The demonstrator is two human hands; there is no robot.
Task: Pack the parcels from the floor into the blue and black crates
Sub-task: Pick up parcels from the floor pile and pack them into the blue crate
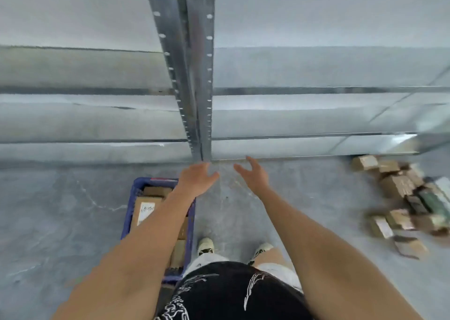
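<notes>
A blue crate [129,205] stands on the floor at my left, holding several brown cardboard parcels; one parcel [145,212] carries a white label. My left forearm crosses over the crate. My left hand [196,177] and my right hand [253,173] are stretched out in front of me above the floor, near the foot of the shelf post, fingers relaxed and holding nothing. A pile of loose parcels [404,197] lies on the floor at the far right, well away from both hands. No black crate is in view.
A metal shelving rack fills the upper half, with a perforated upright post [202,100] straight ahead and low shelf beams [292,146] just above the floor. My feet in pale shoes [205,245] stand on grey concrete floor [60,210] beside the crate.
</notes>
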